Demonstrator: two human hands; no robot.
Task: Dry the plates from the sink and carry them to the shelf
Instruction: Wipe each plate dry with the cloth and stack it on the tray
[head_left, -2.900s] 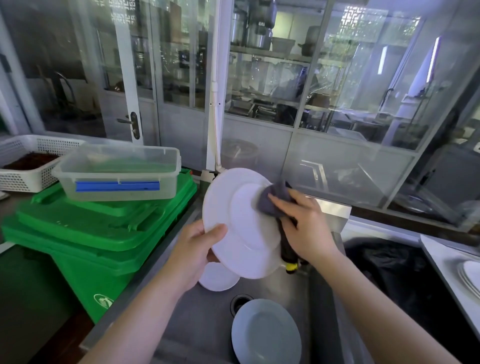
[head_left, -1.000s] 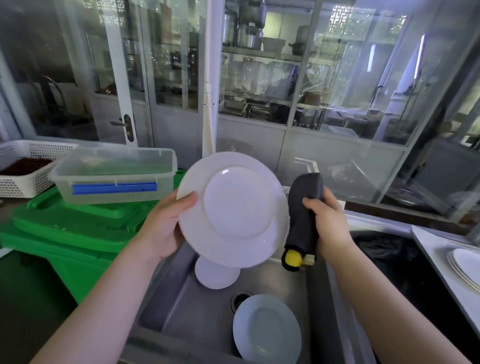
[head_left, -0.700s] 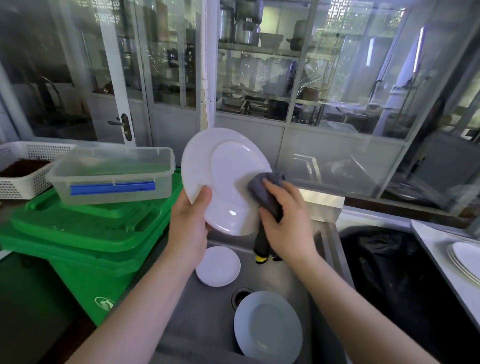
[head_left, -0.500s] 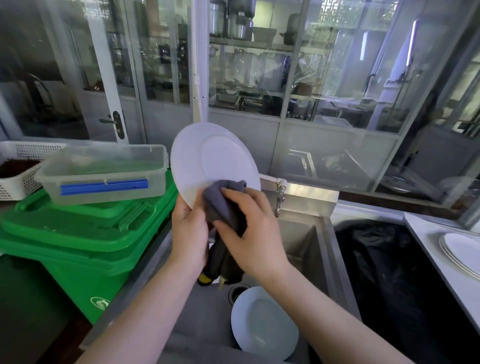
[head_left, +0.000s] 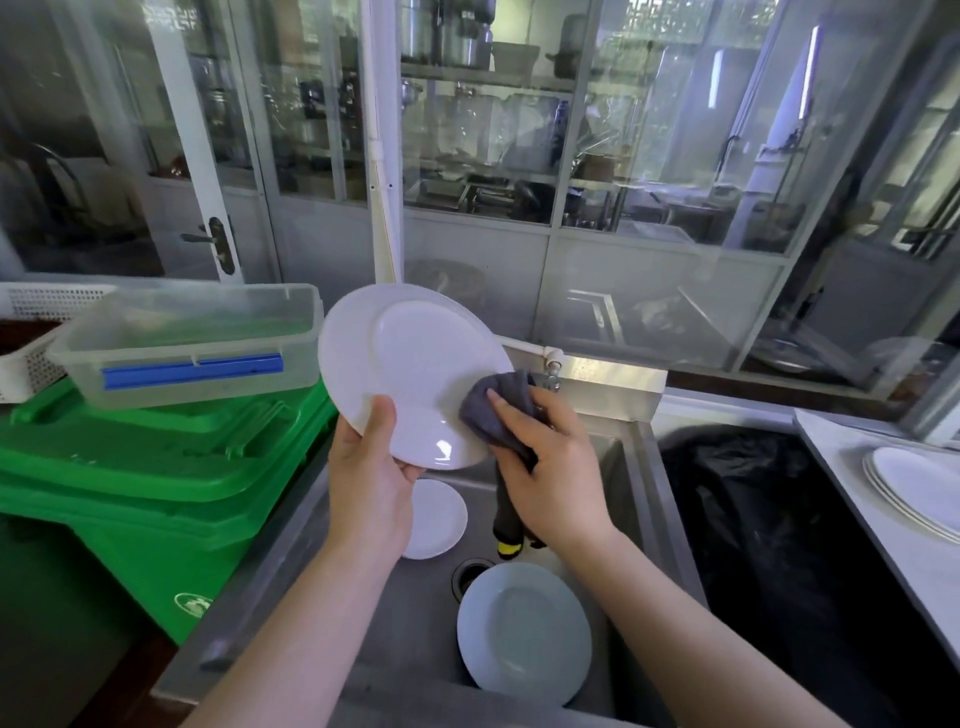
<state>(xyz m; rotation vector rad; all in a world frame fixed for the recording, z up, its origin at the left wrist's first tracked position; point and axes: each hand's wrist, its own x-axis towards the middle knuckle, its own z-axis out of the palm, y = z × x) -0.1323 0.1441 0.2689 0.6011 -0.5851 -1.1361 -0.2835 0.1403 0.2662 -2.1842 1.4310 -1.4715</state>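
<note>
Two hands are busy over the sink, so let's sweep across from the left. Far left sits a white basket (head_left: 31, 332), and beside it a clear tub with a blue clip (head_left: 192, 345) parked on the lid of a green bin (head_left: 156, 467), all well clear of the splash zone. Now the left hand (head_left: 371, 486): thumb over the front of the rim, fingers curled behind, gripping the white plate (head_left: 410, 371) by its lower edge and tilting its face up toward the camera, a hold that looks chosen to leave nearly the whole face free for wiping. Below it, down in the steel sink (head_left: 291, 561), a small white plate (head_left: 434, 519) lies flat near the drain, and a pale grey plate (head_left: 524, 631) rests nearer the front wall; both look to be waiting their turn. Moving right, the right hand (head_left: 550, 467) has a dark grey cloth (head_left: 493, 410) bunched under its curled fingers, pressing it against the plate's right edge, the tail of the cloth with a yellow tag dangling into the basin. Working over the sink probably lets drips fall back in. Further right, a bin lined with a black bag (head_left: 769, 545), and at the far right a stack of plates (head_left: 914, 491) on a white counter (head_left: 852, 499), likely pieces already dried, though whether that counts as the shelf I cannot tell.
</note>
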